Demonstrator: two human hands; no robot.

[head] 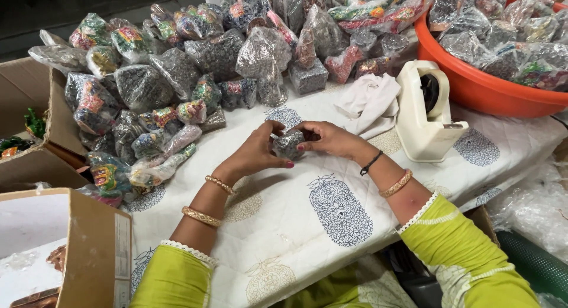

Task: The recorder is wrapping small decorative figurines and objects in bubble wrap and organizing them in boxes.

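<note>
Both my hands meet at the middle of the table over a white quilted cloth (307,219) with blue prints. Between them is a small item wrapped in clear bubble wrap (289,144). My left hand (257,153) cups it from the left with the thumb on top. From the right, my right hand (325,137) grips it with its fingertips. Each wrist carries gold bangles, and the right one also has a black thread. My sleeves are lime green.
A heap of bubble-wrapped colourful items (177,77) covers the table's back and left. An orange tub (473,83) at the back right holds more. A white tape dispenser (423,110) and a white cloth (370,104) stand right of my hands. Cardboard boxes (89,249) sit at the left.
</note>
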